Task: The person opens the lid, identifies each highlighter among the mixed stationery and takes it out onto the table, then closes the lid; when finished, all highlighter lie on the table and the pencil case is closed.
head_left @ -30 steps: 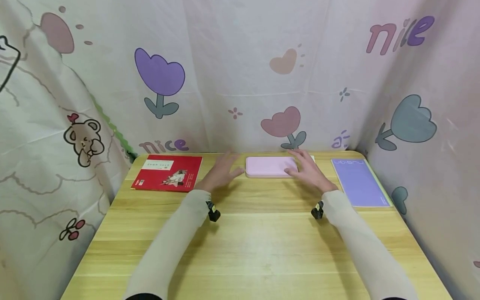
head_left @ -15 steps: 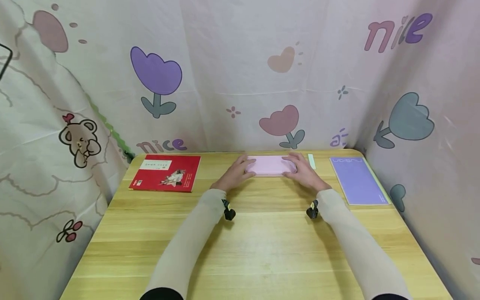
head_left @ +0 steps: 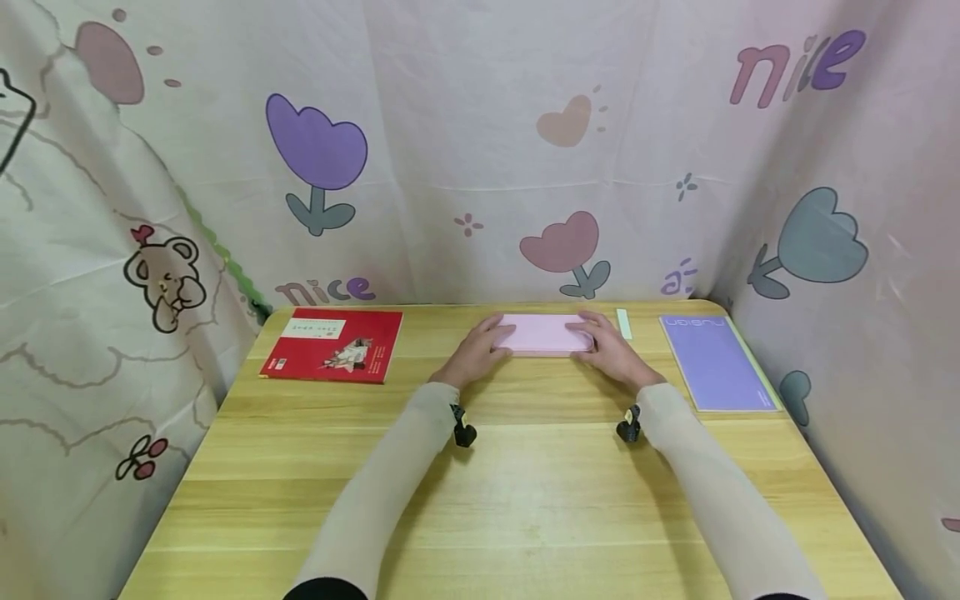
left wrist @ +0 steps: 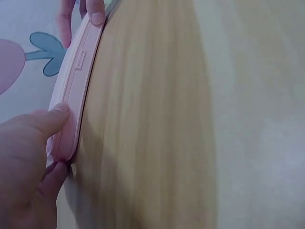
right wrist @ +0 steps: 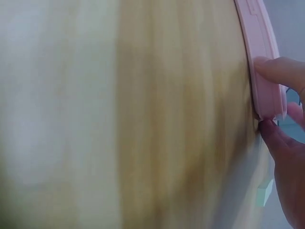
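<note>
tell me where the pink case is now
In the head view, the pink case is near the far edge of the table, held between the left hand and right hand, right of the red book and left of the purple book.

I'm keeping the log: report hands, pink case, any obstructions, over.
Left hand holding left end of pink case, right hand the right end. Case closed, flat near far edge of table. No obstruction seen; pale green block close beside right hand.

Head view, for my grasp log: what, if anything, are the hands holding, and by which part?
The pink case, by its short ends: left hand on one, right hand on the other.
</note>
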`<state>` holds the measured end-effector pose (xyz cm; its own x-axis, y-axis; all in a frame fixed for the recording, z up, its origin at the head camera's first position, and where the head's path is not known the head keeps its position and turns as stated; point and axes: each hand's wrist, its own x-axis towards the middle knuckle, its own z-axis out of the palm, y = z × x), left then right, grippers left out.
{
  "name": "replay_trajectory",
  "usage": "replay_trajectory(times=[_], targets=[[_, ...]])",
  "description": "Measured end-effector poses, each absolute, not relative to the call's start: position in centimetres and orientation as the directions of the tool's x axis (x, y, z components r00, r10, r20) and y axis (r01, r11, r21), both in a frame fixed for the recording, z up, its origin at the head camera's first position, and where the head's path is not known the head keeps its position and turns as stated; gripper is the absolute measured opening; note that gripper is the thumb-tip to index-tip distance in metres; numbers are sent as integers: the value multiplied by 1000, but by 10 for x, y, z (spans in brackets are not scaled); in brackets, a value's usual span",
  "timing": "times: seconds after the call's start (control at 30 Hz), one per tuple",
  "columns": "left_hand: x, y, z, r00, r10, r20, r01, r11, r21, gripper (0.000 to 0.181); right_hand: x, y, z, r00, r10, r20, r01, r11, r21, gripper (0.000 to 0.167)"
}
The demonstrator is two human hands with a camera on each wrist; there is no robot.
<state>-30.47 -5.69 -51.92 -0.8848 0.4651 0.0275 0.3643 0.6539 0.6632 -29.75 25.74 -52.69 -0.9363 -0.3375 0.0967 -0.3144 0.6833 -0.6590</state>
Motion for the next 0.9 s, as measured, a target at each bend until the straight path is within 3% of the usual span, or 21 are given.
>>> replay_trajectory(times=[0.9], targets=[[-220, -66, -531, -837, 542, 71, 447, 605, 659, 52, -215, 279, -529, -896, -426, 123, -401, 658, -637, 57]])
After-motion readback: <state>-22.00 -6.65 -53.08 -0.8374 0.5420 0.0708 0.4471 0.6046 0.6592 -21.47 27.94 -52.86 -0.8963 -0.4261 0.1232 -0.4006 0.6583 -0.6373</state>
